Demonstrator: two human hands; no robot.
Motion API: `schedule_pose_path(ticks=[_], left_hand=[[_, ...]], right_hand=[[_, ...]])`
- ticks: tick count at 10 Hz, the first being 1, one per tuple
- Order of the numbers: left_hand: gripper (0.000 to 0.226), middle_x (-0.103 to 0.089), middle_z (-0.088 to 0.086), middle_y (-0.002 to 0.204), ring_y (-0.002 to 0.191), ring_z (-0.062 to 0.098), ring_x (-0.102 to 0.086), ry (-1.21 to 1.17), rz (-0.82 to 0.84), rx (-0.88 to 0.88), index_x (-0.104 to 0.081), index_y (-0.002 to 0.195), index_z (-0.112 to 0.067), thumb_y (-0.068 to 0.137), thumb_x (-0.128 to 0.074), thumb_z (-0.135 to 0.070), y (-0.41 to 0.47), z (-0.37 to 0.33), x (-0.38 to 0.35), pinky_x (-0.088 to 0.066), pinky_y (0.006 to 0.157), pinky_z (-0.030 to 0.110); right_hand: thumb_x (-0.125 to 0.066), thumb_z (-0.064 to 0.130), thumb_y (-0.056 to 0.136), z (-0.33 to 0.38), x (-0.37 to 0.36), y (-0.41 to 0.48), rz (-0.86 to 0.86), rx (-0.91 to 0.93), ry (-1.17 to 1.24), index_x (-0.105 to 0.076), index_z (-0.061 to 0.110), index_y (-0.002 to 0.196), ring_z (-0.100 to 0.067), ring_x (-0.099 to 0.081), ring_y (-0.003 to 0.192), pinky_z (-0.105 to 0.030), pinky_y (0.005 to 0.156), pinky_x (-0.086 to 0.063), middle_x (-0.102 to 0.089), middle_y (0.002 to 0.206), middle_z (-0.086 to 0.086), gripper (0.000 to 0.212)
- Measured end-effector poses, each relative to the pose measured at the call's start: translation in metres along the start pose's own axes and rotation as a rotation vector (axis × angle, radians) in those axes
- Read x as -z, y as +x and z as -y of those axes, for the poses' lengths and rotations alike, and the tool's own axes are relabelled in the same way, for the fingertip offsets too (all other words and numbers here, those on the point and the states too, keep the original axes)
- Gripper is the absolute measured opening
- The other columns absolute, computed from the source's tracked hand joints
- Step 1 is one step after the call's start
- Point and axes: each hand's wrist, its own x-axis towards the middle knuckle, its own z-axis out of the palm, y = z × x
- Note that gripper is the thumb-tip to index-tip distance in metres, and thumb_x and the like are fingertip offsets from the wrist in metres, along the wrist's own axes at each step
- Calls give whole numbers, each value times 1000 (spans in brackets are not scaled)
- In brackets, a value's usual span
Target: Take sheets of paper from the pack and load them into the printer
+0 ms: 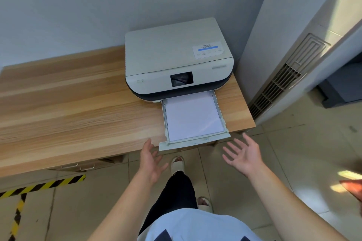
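Observation:
A white printer (176,58) with a dark base and a small black screen stands on the right end of a wooden table (68,107). Its paper tray (195,142) is pulled out toward me and juts past the table's front edge. A stack of white sheets (193,115) lies flat inside the tray. My left hand (150,160) hovers just below the tray's left front corner, palm turned inward, fingers apart. My right hand (242,154) hovers off the tray's right front corner, palm up, fingers spread. Neither hand holds anything. No paper pack is in view.
A tall white air-conditioner unit (290,76) with a grille stands right of the table, close to the printer. Drawer handles (78,166) show under the table. Yellow-black tape (43,185) marks the tiled floor. My legs and sandals are below the tray.

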Motion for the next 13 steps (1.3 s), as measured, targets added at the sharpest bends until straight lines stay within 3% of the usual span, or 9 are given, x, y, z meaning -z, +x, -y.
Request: schedule_pose_path(ticks=[2,3,6,7,9,10,11,13], left_hand=[[72,-30,19,160,133,38,-48,-202,59,154,-32,157,-18,97,-53,-50,15,-20,-3,-47,94,64],[68,-36,19,155,114,35,-58,-191,40,188,-35,154,-15,97,-53,-49,17,-31,-7,-39,105,66],[77,-29,19,161,134,50,-46,-257,-16,334,-25,158,-20,93,-56,-48,42,-78,-35,-36,110,64],[74,-27,18,163,143,48,-36,-317,-86,333,-23,159,-14,99,-49,-48,57,-93,-47,-33,115,58],[81,-30,24,161,145,41,-37,-535,-121,338,-14,161,-6,100,-48,-46,87,-117,-69,-30,118,56],[79,-28,26,161,146,42,-34,-627,-70,340,-10,161,-5,101,-45,-44,100,-135,-83,-27,120,54],[78,-28,26,160,144,45,-35,-667,8,306,-10,162,-11,100,-44,-45,111,-154,-97,-26,120,54],[78,-44,25,151,143,40,-39,-566,52,281,-20,160,-16,97,-44,-55,113,-141,-87,-27,120,52]], right_hand=[[-50,44,94,-1,-30,13,-56,-58,119,-32,13,149,-36,-44,133,-56,110,-31,-43,148,-18,66],[-47,43,94,8,-44,15,-100,-96,125,-34,8,148,-36,-46,132,-53,107,-32,-45,146,-20,65],[-50,42,94,29,-89,22,-173,-153,112,-33,7,148,-36,-44,134,-51,111,-32,-40,149,-22,66],[-47,45,95,36,-111,32,-163,-149,126,-36,6,146,-36,-45,133,-51,111,-33,-45,145,-22,65],[-40,52,94,56,-170,61,-225,-158,165,-41,5,141,-36,-45,133,-51,112,-30,-48,144,-21,67],[-41,60,88,73,-199,74,-199,-168,226,-48,5,130,-38,-46,130,-58,109,-25,-52,136,-21,70],[-50,68,77,87,-216,84,-54,-142,278,-46,8,134,-41,-42,132,-66,110,-18,-52,136,-20,83],[-46,67,83,75,-194,75,13,-114,199,-32,11,151,-36,-32,142,-63,112,-17,-42,151,-15,89]])
